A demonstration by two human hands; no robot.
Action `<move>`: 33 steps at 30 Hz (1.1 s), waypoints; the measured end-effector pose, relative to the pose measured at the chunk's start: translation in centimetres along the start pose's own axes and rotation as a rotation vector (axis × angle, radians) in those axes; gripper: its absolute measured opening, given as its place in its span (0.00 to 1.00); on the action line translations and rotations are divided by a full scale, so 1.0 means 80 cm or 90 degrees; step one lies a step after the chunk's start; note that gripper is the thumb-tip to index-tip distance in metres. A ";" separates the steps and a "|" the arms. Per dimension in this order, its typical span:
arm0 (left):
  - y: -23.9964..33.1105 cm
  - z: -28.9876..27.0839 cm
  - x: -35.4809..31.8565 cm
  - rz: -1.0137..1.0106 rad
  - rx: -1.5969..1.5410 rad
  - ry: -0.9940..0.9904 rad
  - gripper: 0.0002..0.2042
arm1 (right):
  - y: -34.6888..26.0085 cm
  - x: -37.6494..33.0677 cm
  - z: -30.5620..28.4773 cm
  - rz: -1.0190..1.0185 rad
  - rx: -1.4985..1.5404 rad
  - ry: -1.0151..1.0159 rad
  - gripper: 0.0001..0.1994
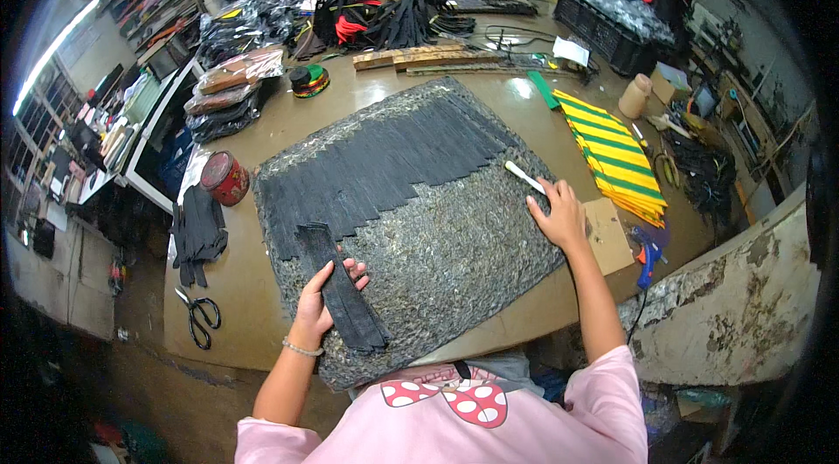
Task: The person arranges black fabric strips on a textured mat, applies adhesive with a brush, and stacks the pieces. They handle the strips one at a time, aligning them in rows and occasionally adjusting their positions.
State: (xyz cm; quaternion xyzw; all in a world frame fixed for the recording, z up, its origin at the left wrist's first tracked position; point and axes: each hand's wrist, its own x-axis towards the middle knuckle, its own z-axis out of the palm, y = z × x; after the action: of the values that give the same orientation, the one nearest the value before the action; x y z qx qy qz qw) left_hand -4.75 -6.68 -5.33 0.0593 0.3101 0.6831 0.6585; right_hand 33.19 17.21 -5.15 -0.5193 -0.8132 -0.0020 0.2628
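Centrally on the brown table (288, 119) lies a large grey speckled work board (454, 245), its near corner overhanging the table's front edge toward the person. Rows of black strips (376, 162) cover the board's far half in stepped lines; the near half is bare, leaving open room between the two hands. Left of the board the tabletop holds a red tin (225, 177), a loose pile of black strips (198, 232) and black-handled scissors (201, 317) close to the front edge. Right of the board a stack of yellow-and-green striped strips (616, 158) and a piece of cardboard (607, 235) narrow the free margin.

A small bundle of black strips (341, 289) lies slanted on the board's near-left part, one end touching the laid rows. The left hand (319, 302) grips this bundle from its left side, fingers curled over the top, wrist bent inward, forearm rising from the lower edge. The right hand (559, 215) rests at the board's right edge, fingers loosely spread and flat, holding nothing; a white stick-like tool (524, 176) lies just beyond its fingertips.
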 end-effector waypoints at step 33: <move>-0.013 0.017 0.002 -0.060 -0.002 -0.072 0.17 | 0.014 0.055 0.019 0.029 0.289 0.065 0.16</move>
State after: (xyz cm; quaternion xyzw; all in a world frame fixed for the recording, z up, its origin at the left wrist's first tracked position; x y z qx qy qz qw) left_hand -3.18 -6.17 -4.84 0.0819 0.2740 0.6475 0.7064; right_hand 32.10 21.86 -4.87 -0.4645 -0.7664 0.1609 0.4135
